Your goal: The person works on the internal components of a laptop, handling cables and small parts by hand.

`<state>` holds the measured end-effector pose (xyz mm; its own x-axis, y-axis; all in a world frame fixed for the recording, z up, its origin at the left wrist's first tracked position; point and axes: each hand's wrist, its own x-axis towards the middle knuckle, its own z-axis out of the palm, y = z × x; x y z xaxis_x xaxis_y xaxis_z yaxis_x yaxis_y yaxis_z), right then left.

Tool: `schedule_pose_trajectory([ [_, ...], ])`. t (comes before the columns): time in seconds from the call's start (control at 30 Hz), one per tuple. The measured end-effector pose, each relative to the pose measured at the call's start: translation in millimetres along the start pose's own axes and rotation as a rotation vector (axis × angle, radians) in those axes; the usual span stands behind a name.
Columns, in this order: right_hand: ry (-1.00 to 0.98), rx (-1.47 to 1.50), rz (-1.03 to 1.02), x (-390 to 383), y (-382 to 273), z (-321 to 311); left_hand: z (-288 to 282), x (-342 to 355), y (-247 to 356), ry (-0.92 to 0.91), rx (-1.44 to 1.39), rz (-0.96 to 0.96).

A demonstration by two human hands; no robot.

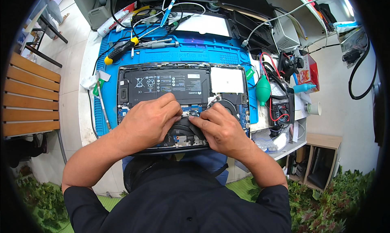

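Note:
An opened laptop [205, 69] lies on the blue repair mat [170, 56], its inner parts bare. The black battery [162, 84] fills its far left part, with a white square pad [226, 80] to the right. My left hand [150, 119] is over the middle of the board, fingers pinched near a small connector. Whatever they grip is hidden. My right hand [219, 129] is closed close beside it, fingertips at a small dark part; a hold cannot be made out. A black strip [197, 129] runs between the hands. One fan [180, 135] shows partly beneath them.
A yellow-black screwdriver [120, 52] and grey precision drivers [156, 44] lie beyond the laptop. Tweezers [103, 105] rest at left. To the right stand a green air blower [263, 91], a multimeter [281, 111] with red leads, and a blue bottle [304, 88]. Cables crowd the back.

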<state>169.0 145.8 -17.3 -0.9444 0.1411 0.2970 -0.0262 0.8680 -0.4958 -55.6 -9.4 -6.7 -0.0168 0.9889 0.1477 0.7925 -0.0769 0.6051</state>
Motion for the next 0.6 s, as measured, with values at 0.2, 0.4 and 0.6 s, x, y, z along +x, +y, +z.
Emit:
schedule_pose_trajectory([
  [0.2,-0.038,-0.038,-0.026,0.1,-0.8,-1.3,-0.3,0.1,0.5,0.001,0.002,0.006],
  [0.4,-0.085,-0.115,-0.061,0.8,-2.8,-1.6,0.9,-0.4,-0.5,0.014,0.003,0.016],
  [0.6,-0.142,-0.160,-0.082,3.5,-8.5,-6.4,0.5,-1.0,-0.1,0.007,-0.018,-0.017],
])
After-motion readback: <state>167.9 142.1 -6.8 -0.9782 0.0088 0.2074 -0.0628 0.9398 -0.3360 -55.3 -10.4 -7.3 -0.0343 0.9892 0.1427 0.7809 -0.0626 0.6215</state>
